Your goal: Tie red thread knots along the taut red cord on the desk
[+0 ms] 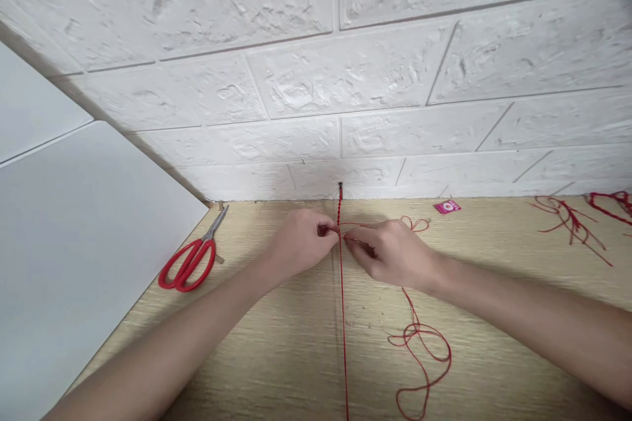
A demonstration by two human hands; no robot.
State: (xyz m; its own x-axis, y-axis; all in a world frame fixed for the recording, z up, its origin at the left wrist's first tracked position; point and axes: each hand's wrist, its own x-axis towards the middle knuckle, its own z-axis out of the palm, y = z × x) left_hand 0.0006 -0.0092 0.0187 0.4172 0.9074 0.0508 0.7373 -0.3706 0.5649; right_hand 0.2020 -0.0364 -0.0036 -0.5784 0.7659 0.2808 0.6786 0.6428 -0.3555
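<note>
A short knotted red cord [339, 207] runs down from a small dark hook [340, 185] at the foot of the wall. Below it a thin red string [343, 335] stretches straight toward me. My left hand [306, 240] pinches red string just under the knotted part, thumb against fingers. Close on its right, my right hand [390, 250] is closed in a pinch on a strand of the same red string. A loose length of red string [448, 355] lies in loops below my right hand, and a small loop shows above it. The fingertips partly hide the string between them.
Red-handled scissors [197, 256] lie at the left, beside a white panel [99, 237]. A small pink tag [447, 206] rests near the white brick-patterned wall [345, 85]. Red thread scraps [573, 220] and a red braided cord [612, 205] lie at the far right.
</note>
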